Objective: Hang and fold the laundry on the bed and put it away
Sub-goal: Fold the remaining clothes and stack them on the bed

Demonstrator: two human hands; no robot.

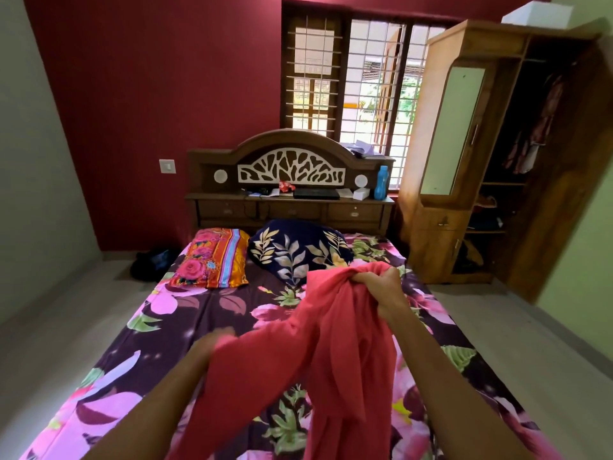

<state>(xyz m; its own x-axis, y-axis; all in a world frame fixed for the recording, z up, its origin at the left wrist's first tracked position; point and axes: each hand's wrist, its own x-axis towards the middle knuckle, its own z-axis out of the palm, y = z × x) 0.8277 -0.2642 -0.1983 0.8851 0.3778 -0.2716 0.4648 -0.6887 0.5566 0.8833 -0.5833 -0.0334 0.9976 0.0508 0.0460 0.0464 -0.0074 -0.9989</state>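
Observation:
A coral-pink garment (335,346) hangs bunched above the bed (172,330), which has a dark floral sheet. My right hand (378,285) grips a gathered upper part of the garment, raised over the middle of the bed. My left hand (212,343) is blurred and lower to the left, at the garment's other edge, partly covered by the cloth; its grip is not plain. The cloth drapes down between my forearms toward the bed's near end.
Two pillows lie at the head: a floral orange-pink one (212,258) and a navy leaf-print one (298,250). An open wooden wardrobe (464,161) with hanging clothes stands at the right. The headboard shelf (292,197) holds a blue bottle (382,182). A dark bag (151,263) lies on the floor, left.

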